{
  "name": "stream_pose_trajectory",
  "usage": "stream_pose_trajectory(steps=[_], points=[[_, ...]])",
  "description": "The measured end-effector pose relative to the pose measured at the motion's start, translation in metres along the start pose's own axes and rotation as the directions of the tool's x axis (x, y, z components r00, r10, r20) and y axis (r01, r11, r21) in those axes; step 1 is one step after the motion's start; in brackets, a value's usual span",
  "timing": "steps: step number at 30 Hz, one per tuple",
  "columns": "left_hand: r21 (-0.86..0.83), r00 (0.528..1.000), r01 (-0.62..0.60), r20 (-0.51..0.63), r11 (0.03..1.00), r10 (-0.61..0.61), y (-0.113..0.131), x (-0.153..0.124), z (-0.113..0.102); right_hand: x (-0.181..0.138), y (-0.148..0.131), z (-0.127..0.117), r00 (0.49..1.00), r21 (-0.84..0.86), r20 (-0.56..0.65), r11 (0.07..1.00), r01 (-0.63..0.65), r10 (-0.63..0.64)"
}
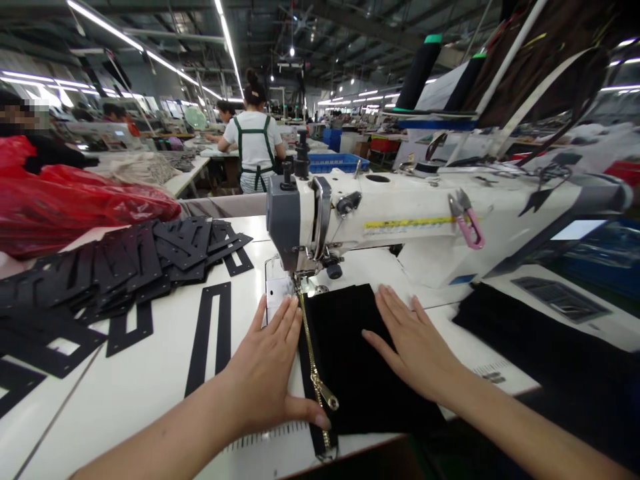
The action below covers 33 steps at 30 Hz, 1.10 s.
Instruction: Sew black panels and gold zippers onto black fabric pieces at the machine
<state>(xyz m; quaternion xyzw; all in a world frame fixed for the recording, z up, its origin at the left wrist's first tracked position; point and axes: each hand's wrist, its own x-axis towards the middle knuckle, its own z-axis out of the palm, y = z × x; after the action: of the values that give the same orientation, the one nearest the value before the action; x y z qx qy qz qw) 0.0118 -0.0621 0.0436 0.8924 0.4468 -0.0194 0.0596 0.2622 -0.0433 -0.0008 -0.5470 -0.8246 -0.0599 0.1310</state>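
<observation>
A black fabric panel (373,373) lies flat on the white table, its far edge close to the needle area of the sewing machine (320,207). Along its left side runs a zipper (309,340) with gold teeth and a gold pull. My left hand (273,363) rests flat with fingers stretched toward the presser foot, fingertips at the zipper's left edge and thumb over its near end. On the panel's right edge lies my right hand (413,340), palm down with the fingers apart. The presser foot partly hides the zipper's far end.
Black slotted pieces (145,260) are heaped at the left, one slotted piece (210,333) apart. Black cloth (545,347) lies at the right. Pink-handled thread snips (467,220) hang on the machine. A red plastic bag (80,207) is at far left; a person (255,140) stands beyond.
</observation>
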Motion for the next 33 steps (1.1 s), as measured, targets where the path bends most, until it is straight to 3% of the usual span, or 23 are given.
stream_pose_trajectory(steps=[2, 4, 6, 8, 12, 15, 18, 21, 24, 26, 29, 33], points=[[-0.004, 1.0, -0.004, -0.012, 1.0, 0.004, 0.0, 0.0, 0.001, 0.006, -0.012, -0.011, 0.996, -0.004, -0.061, 0.997, 0.071, -0.071], [-0.008, 1.0, 0.002, 0.004, 1.0, -0.002, 0.0, -0.001, 0.002, 0.014, -0.034, -0.022, 0.973, 0.06, -0.068, 0.972, 0.226, -0.222], [-0.015, 1.0, 0.011, 0.018, 1.0, -0.011, 0.0, -0.001, 0.001, 0.019, -0.055, -0.028, 0.935, 0.176, -0.004, 0.92, 0.351, -0.356], [-0.02, 1.0, 0.013, 0.021, 1.0, -0.013, 0.0, -0.002, 0.0, 0.019, -0.069, -0.028, 0.908, 0.267, 0.089, 0.888, 0.373, -0.409], [-0.023, 1.0, -0.01, 0.005, 1.0, 0.01, -0.001, -0.004, 0.004, 0.017, -0.068, -0.021, 0.91, 0.352, 0.145, 0.88, 0.32, -0.389], [-0.027, 0.999, -0.017, -0.044, 0.999, 0.015, 0.001, -0.004, 0.007, 0.018, -0.064, -0.016, 0.93, 0.311, 0.09, 0.897, 0.313, -0.356], [-0.02, 0.997, -0.029, -0.068, 0.999, 0.027, -0.004, -0.009, 0.004, 0.02, -0.065, -0.011, 0.92, 0.266, 0.116, 0.904, 0.334, -0.374], [0.035, 0.992, 0.035, -0.122, 0.999, -0.031, -0.022, -0.033, -0.002, 0.022, -0.067, -0.012, 0.921, 0.26, 0.145, 0.912, 0.317, -0.362], [0.128, 0.95, 0.173, -0.282, 0.977, -0.131, -0.044, -0.074, 0.0, 0.027, -0.068, -0.017, 0.938, 0.25, 0.127, 0.926, 0.283, -0.321], [0.166, 0.945, 0.137, -0.316, 0.977, -0.079, -0.049, -0.099, 0.008, 0.031, -0.069, -0.019, 0.934, 0.245, 0.091, 0.917, 0.315, -0.345], [0.212, 0.958, 0.058, -0.287, 0.975, 0.005, -0.037, -0.121, 0.023, 0.036, -0.07, -0.015, 0.897, 0.284, 0.066, 0.87, 0.403, -0.437], [0.354, 0.957, 0.02, -0.277, 0.935, 0.084, -0.013, -0.126, 0.037, 0.039, -0.069, -0.011, 0.888, 0.319, 0.112, 0.863, 0.392, -0.445]])
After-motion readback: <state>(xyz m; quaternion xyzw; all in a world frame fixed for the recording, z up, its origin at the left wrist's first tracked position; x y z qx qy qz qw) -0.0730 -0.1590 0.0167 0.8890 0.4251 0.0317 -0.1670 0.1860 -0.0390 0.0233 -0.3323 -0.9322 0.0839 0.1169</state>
